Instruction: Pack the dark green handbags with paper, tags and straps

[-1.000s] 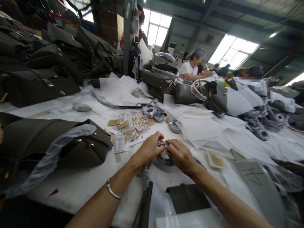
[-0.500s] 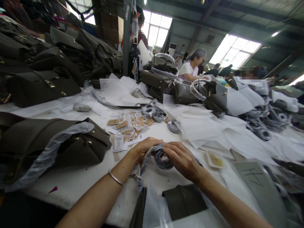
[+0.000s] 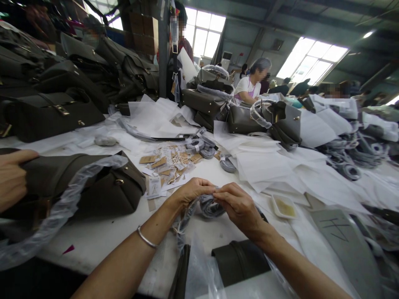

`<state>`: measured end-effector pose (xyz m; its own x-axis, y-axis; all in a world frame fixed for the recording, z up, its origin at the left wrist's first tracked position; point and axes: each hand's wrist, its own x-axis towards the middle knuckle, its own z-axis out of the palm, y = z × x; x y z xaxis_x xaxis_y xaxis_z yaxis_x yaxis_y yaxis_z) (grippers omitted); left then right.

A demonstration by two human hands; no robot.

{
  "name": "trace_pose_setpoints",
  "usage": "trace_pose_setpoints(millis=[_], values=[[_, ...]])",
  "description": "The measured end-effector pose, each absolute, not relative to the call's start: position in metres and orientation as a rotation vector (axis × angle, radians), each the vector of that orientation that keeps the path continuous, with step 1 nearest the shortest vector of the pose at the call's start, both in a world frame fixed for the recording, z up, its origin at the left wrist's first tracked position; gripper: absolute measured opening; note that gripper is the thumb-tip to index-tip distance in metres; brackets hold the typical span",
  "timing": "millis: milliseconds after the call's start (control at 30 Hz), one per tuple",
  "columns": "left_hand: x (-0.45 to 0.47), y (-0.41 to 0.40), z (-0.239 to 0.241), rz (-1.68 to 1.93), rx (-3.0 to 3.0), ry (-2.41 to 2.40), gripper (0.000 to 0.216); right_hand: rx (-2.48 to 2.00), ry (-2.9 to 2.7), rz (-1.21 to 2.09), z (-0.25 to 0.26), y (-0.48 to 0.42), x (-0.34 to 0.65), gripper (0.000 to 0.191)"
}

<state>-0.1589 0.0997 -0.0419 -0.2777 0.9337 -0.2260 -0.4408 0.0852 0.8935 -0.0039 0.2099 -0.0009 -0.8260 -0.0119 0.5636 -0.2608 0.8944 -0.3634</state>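
My left hand (image 3: 190, 193) and my right hand (image 3: 239, 207) meet over the white table, both pinching a coiled grey strap (image 3: 211, 207) wrapped in clear plastic. The fingers of both hands are closed on the top of the coil. A silver bangle (image 3: 147, 239) sits on my left wrist. Below my hands lies a dark olive bag (image 3: 240, 261) partly covered by a clear plastic sleeve (image 3: 202, 274). A pile of paper tags with strings (image 3: 170, 162) lies just beyond my hands.
A large olive handbag (image 3: 93, 187) with a plastic-wrapped handle lies at left, with another person's hand (image 3: 12, 176) resting on it. More bags are stacked at the back left (image 3: 56, 104). White paper sheets (image 3: 264, 166), coiled straps (image 3: 343, 166) and a small tray (image 3: 283, 207) lie at right. Workers sit across the table.
Another person's hand has come in at the left edge onto the large bag. My hands stay on the coiled strap, fingers now pinched closer together at its top.
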Motion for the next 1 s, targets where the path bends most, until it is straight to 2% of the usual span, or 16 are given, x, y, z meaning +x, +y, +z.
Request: trace_pose_setpoints(millis=[133, 300, 333, 467, 567, 733, 1000], values=[[-0.156, 0.1, -0.039, 1.497, 0.644, 1.226, 0.034, -0.042, -2.527, 0.754, 0.001, 0.208, -0.006, 0.009], [-0.152, 0.098, -0.036, 1.498, 0.709, 1.289, 0.03, -0.313, -2.476, 1.022, 0.0, 0.205, -0.006, 0.007], [-0.151, 0.098, -0.036, 1.496, 0.718, 1.296, 0.028, -0.401, -2.457, 1.108, -0.001, 0.205, -0.006, 0.008], [-0.149, 0.099, -0.036, 1.478, 0.757, 1.327, 0.023, -0.667, -2.402, 1.442, -0.003, 0.209, -0.009, 0.039], [-0.148, 0.099, -0.037, 1.5, 0.793, 1.356, 0.021, -0.685, -2.383, 1.627, -0.003, 0.213, -0.01, 0.035], [-0.151, 0.095, -0.036, 1.471, 0.875, 1.39, 0.019, -0.768, -2.217, 1.852, -0.005, 0.215, -0.011, 0.04], [-0.15, 0.09, -0.033, 1.457, 0.899, 1.299, 0.035, -0.73, -2.209, 1.996, 0.005, 0.223, -0.009, 0.045]])
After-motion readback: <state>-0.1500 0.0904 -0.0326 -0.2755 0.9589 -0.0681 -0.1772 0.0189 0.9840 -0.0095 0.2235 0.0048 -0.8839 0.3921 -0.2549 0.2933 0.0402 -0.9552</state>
